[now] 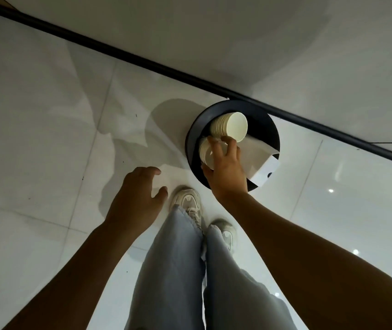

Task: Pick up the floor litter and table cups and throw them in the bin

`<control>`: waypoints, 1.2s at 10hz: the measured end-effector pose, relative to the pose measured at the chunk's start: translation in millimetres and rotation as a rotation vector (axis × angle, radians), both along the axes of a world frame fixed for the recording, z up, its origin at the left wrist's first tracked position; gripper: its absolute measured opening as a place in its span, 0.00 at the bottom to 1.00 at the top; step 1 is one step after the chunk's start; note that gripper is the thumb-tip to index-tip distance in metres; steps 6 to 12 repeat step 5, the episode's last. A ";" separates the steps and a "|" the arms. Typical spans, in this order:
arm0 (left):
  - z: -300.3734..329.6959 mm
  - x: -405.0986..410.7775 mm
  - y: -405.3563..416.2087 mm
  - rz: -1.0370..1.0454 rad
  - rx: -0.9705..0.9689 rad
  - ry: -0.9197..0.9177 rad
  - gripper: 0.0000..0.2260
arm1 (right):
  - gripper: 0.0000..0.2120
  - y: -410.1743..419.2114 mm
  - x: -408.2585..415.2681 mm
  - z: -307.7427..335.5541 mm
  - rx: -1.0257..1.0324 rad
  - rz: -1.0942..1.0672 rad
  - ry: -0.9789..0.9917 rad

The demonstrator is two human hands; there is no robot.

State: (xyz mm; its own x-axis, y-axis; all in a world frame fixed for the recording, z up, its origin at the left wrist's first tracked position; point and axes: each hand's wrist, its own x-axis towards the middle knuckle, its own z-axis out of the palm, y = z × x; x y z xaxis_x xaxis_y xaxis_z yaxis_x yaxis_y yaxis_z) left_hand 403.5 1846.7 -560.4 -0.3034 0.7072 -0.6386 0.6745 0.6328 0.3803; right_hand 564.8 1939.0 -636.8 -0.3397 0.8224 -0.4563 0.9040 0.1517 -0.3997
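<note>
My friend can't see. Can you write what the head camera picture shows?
A person's right hand holds a stack of white paper cups over a round black bin that already contains another stack of white paper cups and a white sheet of paper. The empty left hand hangs open above the white tiled floor, near pale sneakers and light blue jeans.

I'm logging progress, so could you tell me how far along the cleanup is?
Done: a stack of cups and a white paper lie in the bin. In hand: the right hand holds more cups over it. Left: releasing them; the left hand is empty.
</note>
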 end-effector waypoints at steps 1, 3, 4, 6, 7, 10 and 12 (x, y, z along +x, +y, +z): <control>-10.3 -2.6 2.8 -0.003 0.014 -0.003 0.18 | 0.31 -1.9 -0.3 -9.0 0.025 0.013 0.009; -1.5 3.2 6.6 -0.027 0.004 0.009 0.19 | 0.35 -1.8 10.4 0.6 0.000 0.075 -0.003; 23.7 7.4 10.0 -0.031 0.000 0.004 0.19 | 0.37 -0.1 15.2 35.8 -0.039 0.027 0.016; 64.7 13.6 12.3 -0.037 0.030 -0.001 0.19 | 0.38 -1.3 29.8 84.9 -0.043 -0.017 0.055; 64.7 13.6 12.3 -0.037 0.030 -0.001 0.19 | 0.38 -1.3 29.8 84.9 -0.043 -0.017 0.055; 64.7 13.6 12.3 -0.037 0.030 -0.001 0.19 | 0.38 -1.3 29.8 84.9 -0.043 -0.017 0.055; 64.7 13.6 12.3 -0.037 0.030 -0.001 0.19 | 0.38 -1.3 29.8 84.9 -0.043 -0.017 0.055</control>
